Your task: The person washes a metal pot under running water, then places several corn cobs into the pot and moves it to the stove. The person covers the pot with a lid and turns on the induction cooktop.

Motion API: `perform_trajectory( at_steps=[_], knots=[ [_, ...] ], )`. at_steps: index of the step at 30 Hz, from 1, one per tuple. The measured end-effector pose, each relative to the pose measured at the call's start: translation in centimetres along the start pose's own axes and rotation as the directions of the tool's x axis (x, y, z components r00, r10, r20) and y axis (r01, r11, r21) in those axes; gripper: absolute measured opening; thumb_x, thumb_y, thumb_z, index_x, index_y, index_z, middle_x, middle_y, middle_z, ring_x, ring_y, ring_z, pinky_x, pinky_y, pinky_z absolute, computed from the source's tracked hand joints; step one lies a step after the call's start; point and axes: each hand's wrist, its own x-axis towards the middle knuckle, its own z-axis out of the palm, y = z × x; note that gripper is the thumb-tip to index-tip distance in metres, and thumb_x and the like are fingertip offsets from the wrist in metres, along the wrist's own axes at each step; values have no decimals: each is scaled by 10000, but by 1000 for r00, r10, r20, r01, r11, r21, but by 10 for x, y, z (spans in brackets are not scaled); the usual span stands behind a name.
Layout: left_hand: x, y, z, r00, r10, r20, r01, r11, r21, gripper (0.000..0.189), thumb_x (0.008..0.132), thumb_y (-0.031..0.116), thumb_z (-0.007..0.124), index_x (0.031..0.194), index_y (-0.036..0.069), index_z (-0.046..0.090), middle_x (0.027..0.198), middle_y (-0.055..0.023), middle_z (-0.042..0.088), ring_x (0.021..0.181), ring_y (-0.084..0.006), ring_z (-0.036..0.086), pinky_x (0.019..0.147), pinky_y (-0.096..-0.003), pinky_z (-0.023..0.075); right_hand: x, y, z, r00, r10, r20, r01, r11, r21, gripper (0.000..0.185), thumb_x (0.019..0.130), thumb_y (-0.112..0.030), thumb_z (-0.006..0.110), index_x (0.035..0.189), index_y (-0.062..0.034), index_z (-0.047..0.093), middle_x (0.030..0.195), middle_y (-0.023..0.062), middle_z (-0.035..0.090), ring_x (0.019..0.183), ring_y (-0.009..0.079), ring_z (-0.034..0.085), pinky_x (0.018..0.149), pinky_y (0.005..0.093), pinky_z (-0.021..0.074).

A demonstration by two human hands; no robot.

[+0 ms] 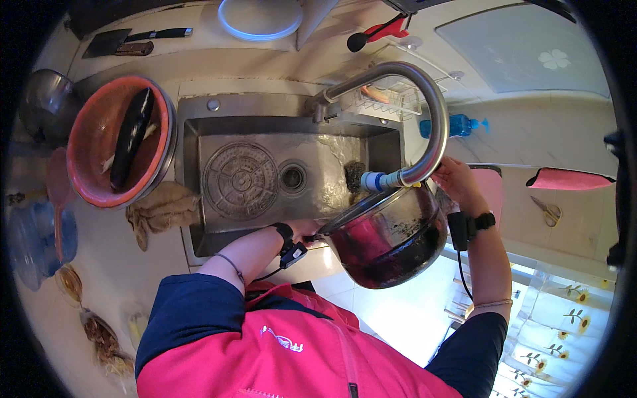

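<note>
A stainless steel pot (393, 248) with dark marks on its outer wall is tilted over the sink's front right edge, its mouth towards the basin. My left hand (306, 230) holds the pot's dark handle at the left; the pot's rim partly hides the fingers. At the far right side of the pot, my right hand (455, 181) grips it, with the grip partly hidden behind the faucet. The curved steel faucet (438, 119) ends in a blue and white nozzle (380, 180) by the pot's rim. A dark scouring pad (354, 176) lies in the wet steel sink (318, 159).
Left of the sink stands a red basin (89, 144) holding an eggplant (132, 139), beside a brown rag (161, 209). A wire rack (393, 102) and a blue pump bottle (453, 125) stand behind. Scissors (550, 213) and knives (134, 44) lie on the counters.
</note>
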Motion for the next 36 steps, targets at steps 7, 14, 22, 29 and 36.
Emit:
perform_trajectory(
  at_steps=[7,14,22,29,36],
  knots=[
    [-10,-16,-84,758,642,-114,-433,627,648,263,914,213,430,1151,113,486,874,-25,515,688,-141,502,547,-295,471,22,12,6,967,-208,150,225,969,-102,287,878,-122,536,1130,17,535,865,81,596,663,144,585,607,250,524],
    [-85,60,-64,640,346,-686,-324,931,168,343,962,214,344,1273,93,425,930,-102,590,694,-200,604,472,-383,538,33,35,4,983,-109,151,96,991,91,385,856,-27,449,1240,-11,471,858,78,591,658,140,595,577,277,544],
    [-99,49,-38,544,324,-774,-302,936,180,341,971,133,302,1303,133,380,880,-102,492,660,-227,585,519,-383,566,103,166,-9,996,45,72,-55,989,137,567,823,2,521,1357,-107,362,815,82,574,616,166,568,581,318,551],
    [-58,-29,-92,112,912,-394,89,386,918,397,954,133,385,1346,114,330,1115,-166,508,877,-272,595,732,-359,530,128,224,13,983,170,74,-179,973,143,638,791,27,547,1379,-96,330,917,93,597,677,183,568,555,303,491],
    [-82,94,-50,336,739,-584,299,505,810,546,900,193,515,1385,67,299,1387,-227,341,1302,-332,318,1052,-420,289,130,267,-7,1000,-16,2,16,996,87,505,816,-46,605,1275,3,399,933,95,572,761,171,586,656,305,532]
  ],
)
